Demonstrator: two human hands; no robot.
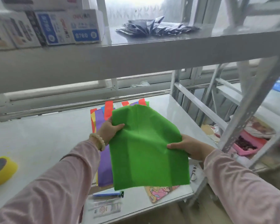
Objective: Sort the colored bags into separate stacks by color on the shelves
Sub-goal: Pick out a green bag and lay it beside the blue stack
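A green bag [145, 147] is lifted flat above the white shelf [39, 136]. My left hand [109, 130] grips its left edge with the thumb on top. At the bag's right edge, my right hand [187, 147] pinches the fabric. Under the green bag lies a mixed pile of bags; a purple bag [103, 165], red handles [108, 109] and a yellow edge [93, 119] stick out at its left and far side. Most of that pile is hidden by the green bag.
A yellow tape roll [2, 170] sits at the shelf's left front. Small packets [106, 202] and a cartoon-printed bag [160, 191] lie near the front edge. The upper shelf [136, 50] carries boxes [68, 26] and dark packets [155, 26]. Metal uprights [252, 107] stand on the right.
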